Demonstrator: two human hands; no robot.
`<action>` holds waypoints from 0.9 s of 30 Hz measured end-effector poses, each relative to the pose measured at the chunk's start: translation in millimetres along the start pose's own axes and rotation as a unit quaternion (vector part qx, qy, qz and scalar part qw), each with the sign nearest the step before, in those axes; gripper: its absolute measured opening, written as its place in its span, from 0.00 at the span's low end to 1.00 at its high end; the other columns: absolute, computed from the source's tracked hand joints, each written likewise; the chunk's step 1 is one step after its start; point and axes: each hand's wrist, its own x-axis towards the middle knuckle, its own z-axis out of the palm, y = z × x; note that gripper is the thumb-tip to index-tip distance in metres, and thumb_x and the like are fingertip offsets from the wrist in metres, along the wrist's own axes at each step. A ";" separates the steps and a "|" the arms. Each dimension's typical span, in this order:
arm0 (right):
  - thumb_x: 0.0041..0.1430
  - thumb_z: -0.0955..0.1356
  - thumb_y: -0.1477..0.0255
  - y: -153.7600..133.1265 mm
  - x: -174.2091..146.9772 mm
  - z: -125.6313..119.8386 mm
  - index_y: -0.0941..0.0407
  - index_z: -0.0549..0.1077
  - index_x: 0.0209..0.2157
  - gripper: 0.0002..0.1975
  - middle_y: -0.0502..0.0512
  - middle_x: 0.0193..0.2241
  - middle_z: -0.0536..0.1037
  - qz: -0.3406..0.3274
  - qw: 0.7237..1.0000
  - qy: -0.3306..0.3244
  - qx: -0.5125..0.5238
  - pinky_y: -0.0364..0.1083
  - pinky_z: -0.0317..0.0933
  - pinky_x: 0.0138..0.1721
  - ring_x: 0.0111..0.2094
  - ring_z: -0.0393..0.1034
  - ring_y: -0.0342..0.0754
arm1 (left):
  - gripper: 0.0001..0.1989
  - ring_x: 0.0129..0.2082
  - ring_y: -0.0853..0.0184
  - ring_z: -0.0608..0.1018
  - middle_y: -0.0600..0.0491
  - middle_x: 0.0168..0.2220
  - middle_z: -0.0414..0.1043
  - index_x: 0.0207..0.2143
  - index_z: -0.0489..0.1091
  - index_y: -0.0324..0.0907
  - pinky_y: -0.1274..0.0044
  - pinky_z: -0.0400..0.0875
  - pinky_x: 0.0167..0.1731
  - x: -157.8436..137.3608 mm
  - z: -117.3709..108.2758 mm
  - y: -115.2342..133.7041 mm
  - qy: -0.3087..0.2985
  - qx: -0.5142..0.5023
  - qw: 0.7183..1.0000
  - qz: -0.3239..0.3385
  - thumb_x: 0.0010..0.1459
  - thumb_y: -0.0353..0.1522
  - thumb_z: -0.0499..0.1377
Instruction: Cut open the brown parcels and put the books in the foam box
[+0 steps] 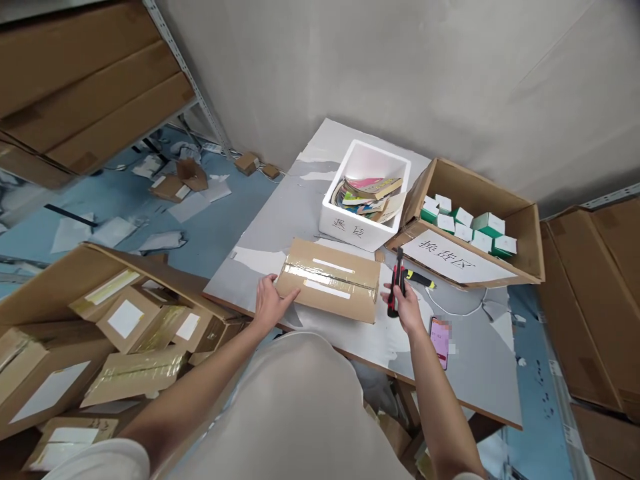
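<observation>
A taped cardboard box point(335, 308) with two white label strips lies on the table before me. At its left end is my left hand point(271, 300), thumb on top and fingers against the side, gripping it. Just beyond the box's right end, my right hand point(407, 307) is closed round a black and red utility knife point(397, 283), held upright. I cannot tell whether its blade is out. A yellow and black cutter point(423, 277) lies behind that hand. Closer to my right forearm, a phone point(440, 340) with a lit pink screen rests on the table.
Behind the box stand a white foam box point(357, 232) of booklets and an open carton point(530, 263) holding several green-and-white boxes. A large carton point(55, 267) of parcels is at my left. A white cable point(463, 312) crosses the grey table point(480, 380).
</observation>
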 end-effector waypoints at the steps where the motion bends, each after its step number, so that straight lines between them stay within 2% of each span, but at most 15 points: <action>1: 0.49 0.72 0.56 0.9 -10.3 -6.2 0.54 0.67 0.51 0.30 0.54 0.36 0.78 -0.001 0.999 -0.005 -0.047 0.43 0.67 0.23 0.23 0.72 0.43 | 0.36 0.55 0.49 0.66 0.37 0.52 0.61 0.53 0.56 0.38 0.60 0.61 0.54 1.9 -1.4 2.9 0.009 0.011 0.999 0.044 0.48 0.49 0.60; 3: 0.50 0.70 0.54 3.9 -31.1 -14.8 0.54 0.61 0.59 0.37 0.52 0.33 0.78 0.003 0.993 -0.026 -0.112 0.42 0.63 0.18 0.18 0.68 0.41 | 0.41 0.60 0.47 0.61 0.35 0.58 0.57 0.57 0.55 0.39 0.59 0.55 0.58 4.9 -4.1 10.3 -0.013 0.040 0.990 0.138 0.46 0.50 0.62; 5: 0.52 0.69 0.54 6.9 -48.4 -17.6 0.51 0.53 0.64 0.42 0.50 0.32 0.77 0.013 0.989 -0.045 -0.140 0.43 0.63 0.17 0.17 0.67 0.41 | 0.47 0.64 0.44 0.55 0.35 0.63 0.53 0.59 0.56 0.41 0.57 0.48 0.60 7.4 -4.8 18.9 -0.074 0.089 0.971 0.209 0.40 0.52 0.65; 8: 0.52 0.68 0.54 8.9 -64.1 -15.1 0.49 0.51 0.66 0.42 0.49 0.32 0.76 0.033 0.986 -0.050 -0.157 0.43 0.64 0.17 0.17 0.66 0.40 | 0.54 0.65 0.39 0.50 0.36 0.65 0.49 0.61 0.58 0.43 0.52 0.37 0.61 9.8 -0.6 30.0 -0.131 0.169 0.943 0.255 0.32 0.55 0.67; 11: 0.53 0.68 0.57 6.9 -71.2 -13.2 0.47 0.53 0.65 0.40 0.47 0.30 0.75 0.044 0.984 -0.047 -0.168 0.42 0.63 0.17 0.16 0.65 0.39 | 0.56 0.66 0.39 0.49 0.36 0.66 0.49 0.62 0.57 0.43 0.52 0.35 0.61 9.6 6.4 34.5 -0.126 0.200 0.936 0.259 0.31 0.57 0.66; 15: 0.54 0.67 0.60 -2.3 -77.0 -17.4 0.46 0.55 0.65 0.37 0.45 0.27 0.74 0.049 0.973 -0.061 -0.215 0.41 0.62 0.16 0.15 0.64 0.38 | 0.58 0.66 0.38 0.48 0.34 0.66 0.49 0.63 0.55 0.41 0.52 0.38 0.61 7.0 12.2 33.3 -0.113 0.194 0.939 0.260 0.32 0.58 0.64; 22: 0.54 0.66 0.67 -31.2 -87.9 -26.0 0.44 0.60 0.62 0.32 0.43 0.19 0.72 0.056 0.936 -0.096 -0.334 0.40 0.56 0.13 0.11 0.61 0.39 | 0.58 0.66 0.39 0.46 0.35 0.67 0.45 0.64 0.53 0.42 0.52 0.46 0.57 3.6 14.3 31.2 -0.119 0.191 0.945 0.237 0.34 0.58 0.63; 27: 0.55 0.65 0.68 -37.8 -108.4 -28.5 0.45 0.61 0.62 0.31 0.44 0.16 0.71 0.048 0.910 -0.102 -0.400 0.42 0.55 0.18 0.11 0.60 0.42 | 0.60 0.66 0.39 0.45 0.36 0.68 0.42 0.66 0.49 0.40 0.51 0.51 0.54 3.0 14.9 31.8 -0.124 0.215 0.941 0.230 0.35 0.61 0.61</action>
